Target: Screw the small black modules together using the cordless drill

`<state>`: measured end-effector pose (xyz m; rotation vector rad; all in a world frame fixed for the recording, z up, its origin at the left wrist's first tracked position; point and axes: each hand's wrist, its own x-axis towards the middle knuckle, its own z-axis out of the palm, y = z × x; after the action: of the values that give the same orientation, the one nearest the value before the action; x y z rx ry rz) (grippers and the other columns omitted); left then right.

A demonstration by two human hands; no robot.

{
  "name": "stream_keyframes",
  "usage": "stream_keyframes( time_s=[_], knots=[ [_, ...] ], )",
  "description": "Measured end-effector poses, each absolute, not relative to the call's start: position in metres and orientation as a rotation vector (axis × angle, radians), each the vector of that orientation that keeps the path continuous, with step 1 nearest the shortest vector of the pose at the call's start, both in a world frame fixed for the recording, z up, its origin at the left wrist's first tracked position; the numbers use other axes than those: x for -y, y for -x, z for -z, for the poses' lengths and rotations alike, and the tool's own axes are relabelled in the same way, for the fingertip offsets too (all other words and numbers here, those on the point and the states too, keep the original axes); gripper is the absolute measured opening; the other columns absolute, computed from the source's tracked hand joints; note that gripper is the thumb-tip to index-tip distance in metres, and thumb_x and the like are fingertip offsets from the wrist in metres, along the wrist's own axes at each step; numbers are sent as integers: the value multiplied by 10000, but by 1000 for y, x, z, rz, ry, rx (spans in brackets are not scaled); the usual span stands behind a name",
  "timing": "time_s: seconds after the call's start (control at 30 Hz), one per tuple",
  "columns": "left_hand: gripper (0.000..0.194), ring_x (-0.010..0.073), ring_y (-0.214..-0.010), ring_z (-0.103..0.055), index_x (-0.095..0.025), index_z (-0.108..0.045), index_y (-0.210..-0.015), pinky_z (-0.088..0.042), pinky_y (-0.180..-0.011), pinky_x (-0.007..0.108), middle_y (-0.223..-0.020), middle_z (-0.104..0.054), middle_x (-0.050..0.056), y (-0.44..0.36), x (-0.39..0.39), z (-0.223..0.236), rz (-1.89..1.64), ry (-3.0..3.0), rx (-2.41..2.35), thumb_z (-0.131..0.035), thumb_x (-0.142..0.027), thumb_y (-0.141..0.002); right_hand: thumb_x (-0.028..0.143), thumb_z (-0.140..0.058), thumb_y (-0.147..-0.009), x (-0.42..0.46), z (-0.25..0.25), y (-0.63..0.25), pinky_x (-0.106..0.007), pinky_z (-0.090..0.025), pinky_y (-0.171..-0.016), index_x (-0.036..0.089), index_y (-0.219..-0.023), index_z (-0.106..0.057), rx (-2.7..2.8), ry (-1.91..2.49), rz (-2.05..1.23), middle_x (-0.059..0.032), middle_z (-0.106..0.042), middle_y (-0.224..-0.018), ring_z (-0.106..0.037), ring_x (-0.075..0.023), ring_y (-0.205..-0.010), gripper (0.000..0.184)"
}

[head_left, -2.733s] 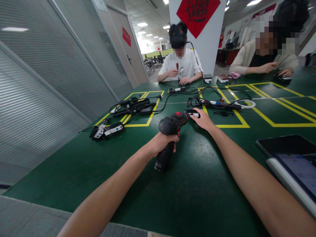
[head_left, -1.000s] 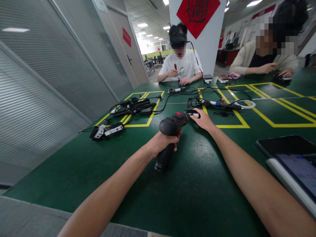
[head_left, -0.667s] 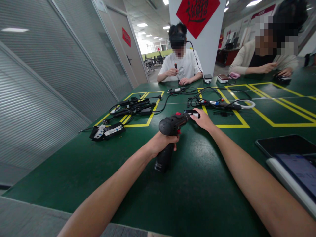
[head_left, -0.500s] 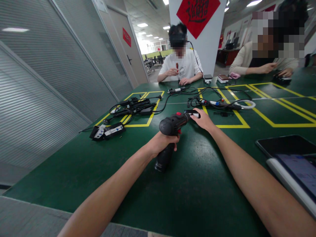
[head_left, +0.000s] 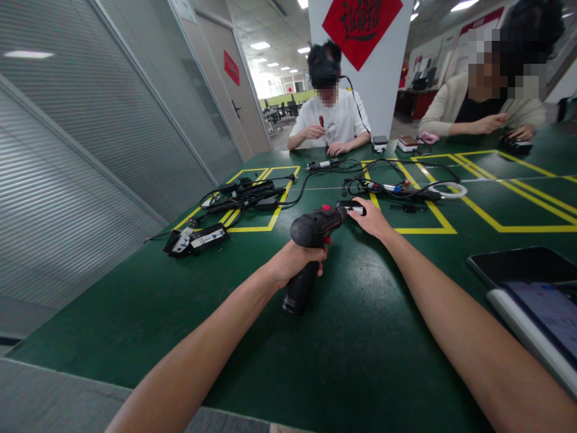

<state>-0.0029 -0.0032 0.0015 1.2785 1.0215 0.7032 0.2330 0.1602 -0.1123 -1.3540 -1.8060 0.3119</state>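
My left hand [head_left: 295,261] is wrapped round the handle of a black cordless drill [head_left: 312,228] with red accents. The drill's base rests on or close to the green table, and its nose points away and to the right. At the drill's tip is a small black and silver block [head_left: 356,209], gripped by my right hand [head_left: 370,218]. Fingers hide the block's right end. Whether the bit touches the block, I cannot tell.
Tangled black cables and tools [head_left: 246,195] lie at the left, near black-and-white pieces [head_left: 196,239]. Another corded tool [head_left: 396,191] lies behind my right hand. Phones [head_left: 536,264] sit at the right edge. Across the green table [head_left: 148,337], two people work; one holds a screwdriver [head_left: 321,122].
My hands, the drill and the block stay in the same place throughout. The screwdriver across the table shifts slightly in the other person's hand.
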Motion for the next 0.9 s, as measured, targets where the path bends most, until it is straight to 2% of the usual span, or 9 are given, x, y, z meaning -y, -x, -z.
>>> stream_keyframes(
  time_s=[0.43,0.9],
  knots=[
    [424,88,-504,-541,-127,-563,-1070,-465,-515,263,-777,-550,-11,3,3,-1,-702,-1280,-1022,-618,-130,-650,374,-605,-826,-160,113,-233,-407,-460,-977,220,-1276,-587,1800,1334,-313,-101,-606,-1198,-591,-254,-1092,475],
    [425,92,-506,-565,-133,-555,-1091,-461,-512,255,-793,-554,-16,3,3,0,-710,-1277,-1006,-615,-126,-670,374,-601,-829,-160,113,-234,-408,-471,-955,220,-1267,-593,1819,1336,-287,-107,-609,-1168,-602,-263,-1062,464]
  ],
)
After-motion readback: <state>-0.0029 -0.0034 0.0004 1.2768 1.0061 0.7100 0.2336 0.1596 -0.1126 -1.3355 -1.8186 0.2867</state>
